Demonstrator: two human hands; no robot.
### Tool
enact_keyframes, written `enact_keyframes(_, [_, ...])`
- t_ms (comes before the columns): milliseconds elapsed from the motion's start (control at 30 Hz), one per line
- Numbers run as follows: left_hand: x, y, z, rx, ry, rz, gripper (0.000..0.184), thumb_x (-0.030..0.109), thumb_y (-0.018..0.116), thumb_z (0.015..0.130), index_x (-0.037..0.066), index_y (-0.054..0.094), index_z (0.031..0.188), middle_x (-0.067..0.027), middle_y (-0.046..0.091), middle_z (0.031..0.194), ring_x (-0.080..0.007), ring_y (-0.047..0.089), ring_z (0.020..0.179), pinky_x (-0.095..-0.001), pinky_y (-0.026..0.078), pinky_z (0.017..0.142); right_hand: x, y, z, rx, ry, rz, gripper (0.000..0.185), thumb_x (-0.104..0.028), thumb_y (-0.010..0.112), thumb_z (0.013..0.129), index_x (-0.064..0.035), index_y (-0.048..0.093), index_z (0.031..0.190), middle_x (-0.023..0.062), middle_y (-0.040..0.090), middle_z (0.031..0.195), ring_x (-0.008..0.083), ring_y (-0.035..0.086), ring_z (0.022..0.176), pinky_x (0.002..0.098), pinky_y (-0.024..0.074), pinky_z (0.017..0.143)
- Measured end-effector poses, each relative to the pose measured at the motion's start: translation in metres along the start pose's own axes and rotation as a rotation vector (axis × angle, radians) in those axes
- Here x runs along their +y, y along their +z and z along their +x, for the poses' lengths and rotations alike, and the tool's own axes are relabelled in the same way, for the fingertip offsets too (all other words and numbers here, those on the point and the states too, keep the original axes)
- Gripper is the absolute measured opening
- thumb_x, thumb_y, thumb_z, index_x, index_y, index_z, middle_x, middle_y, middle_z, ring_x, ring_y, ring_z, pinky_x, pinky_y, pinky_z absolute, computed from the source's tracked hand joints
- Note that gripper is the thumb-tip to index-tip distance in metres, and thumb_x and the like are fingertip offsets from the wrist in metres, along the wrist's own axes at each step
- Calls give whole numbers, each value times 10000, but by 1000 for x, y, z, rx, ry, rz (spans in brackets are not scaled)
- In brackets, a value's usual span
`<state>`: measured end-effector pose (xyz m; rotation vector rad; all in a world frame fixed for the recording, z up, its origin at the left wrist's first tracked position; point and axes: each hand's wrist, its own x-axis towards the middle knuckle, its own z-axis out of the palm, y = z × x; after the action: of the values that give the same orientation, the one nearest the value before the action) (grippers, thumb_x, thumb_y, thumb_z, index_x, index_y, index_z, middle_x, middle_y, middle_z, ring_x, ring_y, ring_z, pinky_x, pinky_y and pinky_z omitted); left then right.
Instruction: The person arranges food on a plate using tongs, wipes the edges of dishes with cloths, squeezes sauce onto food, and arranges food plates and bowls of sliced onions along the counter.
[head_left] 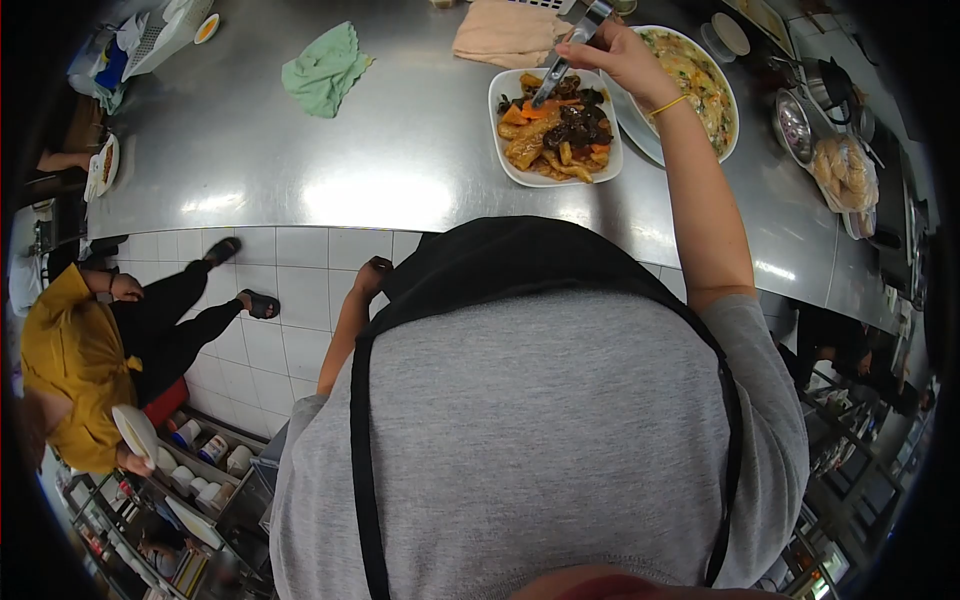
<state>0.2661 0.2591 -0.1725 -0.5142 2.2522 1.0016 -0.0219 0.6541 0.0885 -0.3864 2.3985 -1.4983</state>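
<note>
R hand (608, 60) grips tongs (553, 78), w/ dish (612, 162) just left; L hand (374, 275) grip unclear.

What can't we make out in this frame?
All head view:
- Left hand: small and dark beside the apron; any grip unclear.
- Tips of the tongs in the right hand: lost among the food; can't tell what they pinch.
- Pale plate: partly covered by the big plate and right arm.
- Far-left plate: food too small to identify.
</note>
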Motion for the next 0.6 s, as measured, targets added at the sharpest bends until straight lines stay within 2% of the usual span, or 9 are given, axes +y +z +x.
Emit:
enact_keyframes(67, [0, 0, -1, -5, 16, -2, 225, 195, 646, 715, 21, 599, 850, -112, 638, 806, -186, 614, 751, -281, 479, 667, -6, -4, -6, 57, -60, 54, 391, -347, 699, 729, -13, 589, 900, 65, 622, 837, 126, 598, 794, 232, 461, 747])
enact_keyframes(133, [-9, 4, 5, -28, 2, -59, 214, 201, 635, 721, 29, 600, 843, -108, 636, 818, -190, 614, 754, -285, 477, 677, -14, -17, -14, 163, -60, -81, 354, -299, 705, 732, -16, 592, 914, 56, 621, 843, 115, 585, 804, 241, 457, 745])
enact_keyframes(200, [-18, 5, 10, -51, -14, -118, 204, 207, 624, 727, 36, 602, 836, -105, 634, 829, -193, 613, 758, -289, 475, 687, -19, -33, -27, 142, -70, -128, 323, -256, 704, 736, -15, 594, 921, 50, 620, 849, 109, 581, 803, 247, 456, 741])
enact_keyframes(267, [-21, 5, 13, -49, 156, 19, 175, 207, 596, 741, 57, 607, 829, -93, 626, 856, -194, 610, 763, -295, 473, 699, -21, -44, -45, 121, -80, -176, 295, -214, 703, 740, -15, 595, 929, 44, 619, 855, 103, 576, 803, 253, 456, 736])
enact_keyframes(300, [-19, 5, 13, -50, 157, 18, 175, 207, 596, 741, 57, 607, 829, -93, 626, 856, -194, 610, 763, -295, 473, 699, -23, -48, -58, 88, -108, -100, 291, -218, 718, 725, -21, 614, 912, 40, 622, 825, 98, 570, 772, 250, 451, 711])
enact_keyframes(367, [-14, 5, 11, -68, 51, -54, 157, 205, 577, 748, 74, 610, 828, -85, 617, 870, -198, 607, 772, -298, 470, 711, -25, -47, -76, 59, -135, -25, 288, -223, 733, 710, -27, 632, 895, 37, 625, 796, 92, 563, 740, 247, 446, 686])
enact_keyframes(433, [-12, 7, 13, -58, 50, -24, 151, 192, 567, 760, 67, 606, 835, -88, 615, 860, -190, 607, 759, -296, 472, 694, -22, -43, -93, 92, -228, -188, 274, -203, 730, 714, -27, 623, 896, 29, 625, 800, 90, 561, 742, 248, 446, 693])
enact_keyframes(567, [16, -4, 8, -107, -34, 8, 142, 152, 538, 794, 44, 592, 867, -84, 606, 845, -172, 608, 714, -288, 473, 642, -23, -32, -108, 99, -230, -198, 291, -174, 739, 704, -21, 608, 914, 27, 625, 851, 103, 566, 767, 254, 447, 719])
enact_keyframes(600, [18, -5, 8, -102, -33, -14, 139, 141, 530, 801, 38, 587, 875, -81, 603, 846, -169, 607, 702, -283, 473, 629, -17, -29, -108, 113, -198, -117, 284, -164, 740, 702, -21, 610, 910, 26, 624, 863, 106, 569, 778, 259, 451, 730])
